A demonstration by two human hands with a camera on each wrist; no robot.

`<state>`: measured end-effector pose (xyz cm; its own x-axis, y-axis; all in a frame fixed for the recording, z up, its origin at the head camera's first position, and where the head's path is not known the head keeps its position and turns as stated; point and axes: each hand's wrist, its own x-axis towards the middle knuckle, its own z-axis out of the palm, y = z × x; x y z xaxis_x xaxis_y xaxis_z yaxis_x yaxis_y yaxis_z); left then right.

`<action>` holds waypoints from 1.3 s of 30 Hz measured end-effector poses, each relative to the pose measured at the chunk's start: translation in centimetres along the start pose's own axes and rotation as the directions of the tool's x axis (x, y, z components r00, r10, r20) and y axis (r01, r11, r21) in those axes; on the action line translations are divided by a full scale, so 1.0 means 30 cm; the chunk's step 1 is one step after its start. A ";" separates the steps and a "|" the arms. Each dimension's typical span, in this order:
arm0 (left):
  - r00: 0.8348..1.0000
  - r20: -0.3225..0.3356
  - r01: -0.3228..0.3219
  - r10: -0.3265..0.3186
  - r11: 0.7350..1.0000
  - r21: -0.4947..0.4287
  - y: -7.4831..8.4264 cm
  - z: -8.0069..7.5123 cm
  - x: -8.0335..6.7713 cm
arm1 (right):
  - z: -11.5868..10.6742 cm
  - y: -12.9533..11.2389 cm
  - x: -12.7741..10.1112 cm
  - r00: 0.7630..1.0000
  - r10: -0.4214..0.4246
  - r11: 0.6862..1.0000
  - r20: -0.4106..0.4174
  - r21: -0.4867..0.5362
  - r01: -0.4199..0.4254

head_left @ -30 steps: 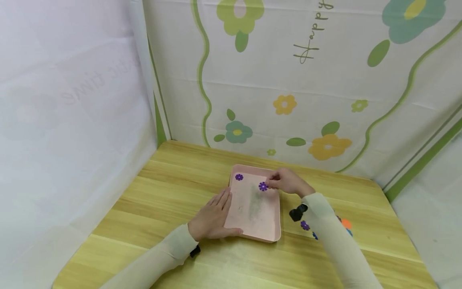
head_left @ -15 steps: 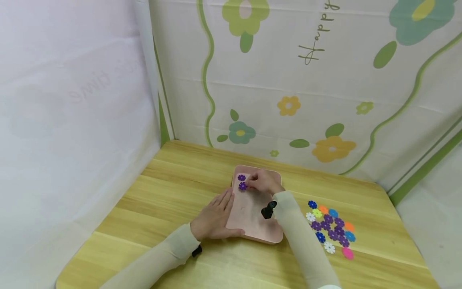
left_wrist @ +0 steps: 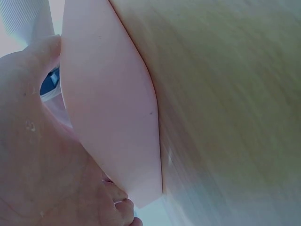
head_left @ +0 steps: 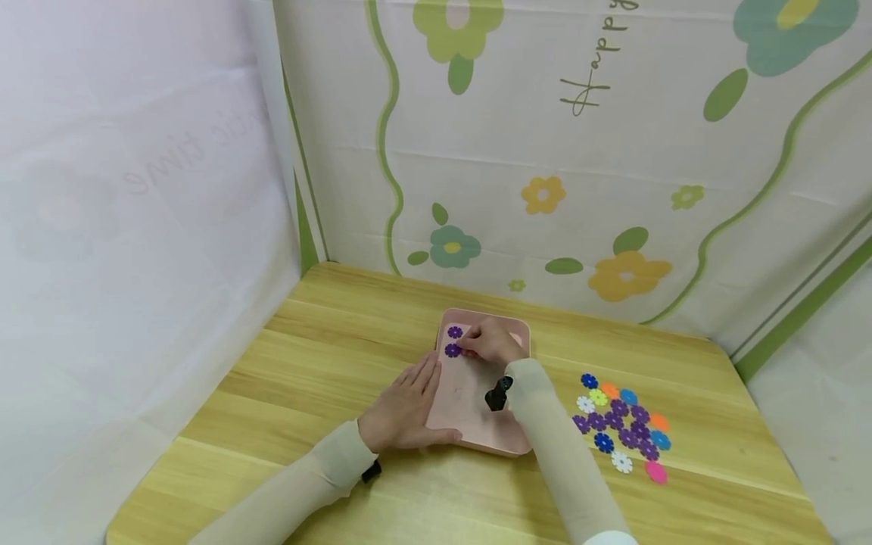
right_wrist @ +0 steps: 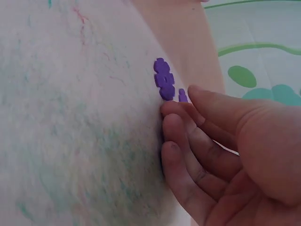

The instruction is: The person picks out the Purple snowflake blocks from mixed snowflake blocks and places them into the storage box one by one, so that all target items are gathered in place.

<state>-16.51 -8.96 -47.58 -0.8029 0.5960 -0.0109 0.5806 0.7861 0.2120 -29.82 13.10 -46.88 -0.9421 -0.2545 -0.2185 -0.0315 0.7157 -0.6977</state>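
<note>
A shallow pink tray (head_left: 477,393) stands on the wooden table. My left hand (head_left: 402,412) lies along its left edge, fingers straight, thumb at the near corner; in the left wrist view the palm (left_wrist: 47,155) is against the tray's wall. Two purple snowflake discs (head_left: 454,332) lie near the tray's far left corner, one behind the other. My right hand (head_left: 493,341) is over the tray, its fingertips at the nearer purple disc (head_left: 453,350). In the right wrist view that disc (right_wrist: 164,79) lies flat by the loosely bent fingers, with the thumb apart from the forefinger.
Right of the tray lies a loose spread of snowflake discs: several purple (head_left: 628,437), with blue (head_left: 603,443), white (head_left: 621,462), orange (head_left: 658,422), yellow (head_left: 598,397) and a pink disc (head_left: 656,472). A printed cloth (head_left: 490,151) hangs behind the table.
My right hand has brought the second purple disc leftward across the tray, and it now lies just nearer than the first. The left hand has stayed at the tray's edge.
</note>
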 end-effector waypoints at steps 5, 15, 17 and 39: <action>1.000 -0.003 0.012 -0.012 1.000 -0.008 -0.012 0.033 0.011 | -0.062 0.006 -0.040 0.997 -0.065 0.993 0.045 -0.097 0.069; 1.000 -0.011 -0.010 0.010 1.000 -0.022 0.007 0.002 -0.003 | -0.270 0.036 -0.242 0.944 -0.261 0.921 0.200 -0.242 0.306; 1.000 -0.018 -0.015 0.015 1.000 -0.018 0.009 -0.002 -0.002 | -0.308 0.050 -0.287 0.938 -0.277 0.909 0.209 -0.258 0.327; 1.000 -0.019 -0.015 0.014 0.999 -0.032 0.014 -0.004 -0.001 | -0.354 0.388 -0.620 0.923 -0.331 0.809 0.197 -0.445 0.385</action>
<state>-16.26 -8.65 -47.36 -0.7971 0.6038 0.0106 0.5877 0.7715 0.2436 -16.22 33.08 -43.71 -0.7934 -0.5995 -0.1054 -0.5364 0.7704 -0.3445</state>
